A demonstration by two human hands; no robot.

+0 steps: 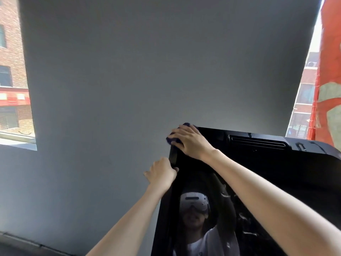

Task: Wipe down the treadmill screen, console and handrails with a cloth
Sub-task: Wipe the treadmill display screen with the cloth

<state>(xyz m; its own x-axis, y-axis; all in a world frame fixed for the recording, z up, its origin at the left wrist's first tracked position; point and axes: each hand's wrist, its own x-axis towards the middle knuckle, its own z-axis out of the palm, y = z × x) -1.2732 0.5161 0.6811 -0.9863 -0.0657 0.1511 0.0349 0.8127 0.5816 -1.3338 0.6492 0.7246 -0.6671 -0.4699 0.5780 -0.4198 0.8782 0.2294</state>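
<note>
The treadmill's glossy black screen (267, 172) fills the lower right, tilted, with a vent slot along its top edge. My right hand (190, 141) lies over a dark purple cloth (172, 138) and presses it onto the screen's top left corner. Only small bits of the cloth show past my fingers. Lower down, my left hand (161, 172) grips the screen's left edge, thumb on the front face and fingers hidden behind it. The console and handrails are out of view.
A plain grey wall (147, 71) stands close behind the screen. Windows at the far left (13, 80) and far right (304, 89) show brick buildings, and an orange banner (330, 71) hangs outside on the right. The screen reflects a person wearing a headset.
</note>
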